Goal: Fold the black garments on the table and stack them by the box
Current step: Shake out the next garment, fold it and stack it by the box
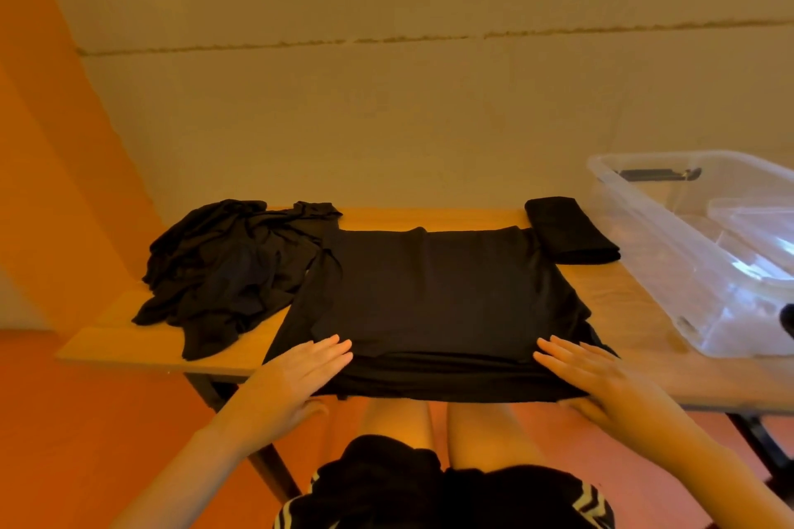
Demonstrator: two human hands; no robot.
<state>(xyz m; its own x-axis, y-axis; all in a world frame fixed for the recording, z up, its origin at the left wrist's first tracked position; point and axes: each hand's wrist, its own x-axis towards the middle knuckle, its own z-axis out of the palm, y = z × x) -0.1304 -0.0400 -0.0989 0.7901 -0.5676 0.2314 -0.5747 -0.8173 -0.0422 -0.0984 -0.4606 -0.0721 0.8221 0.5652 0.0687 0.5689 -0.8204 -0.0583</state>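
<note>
A black garment lies spread flat in the middle of the wooden table, its near edge doubled over at the table's front. My left hand rests flat on its near left corner, fingers straight. My right hand lies flat on the near right corner, thumb under the table-edge fold. A folded black garment sits at the far right, beside the clear plastic box. A crumpled pile of black garments lies at the left.
The clear box takes up the table's right end and holds a clear lid or tray. A beige wall stands right behind the table. Orange floor shows to the left and below. My knees are under the front edge.
</note>
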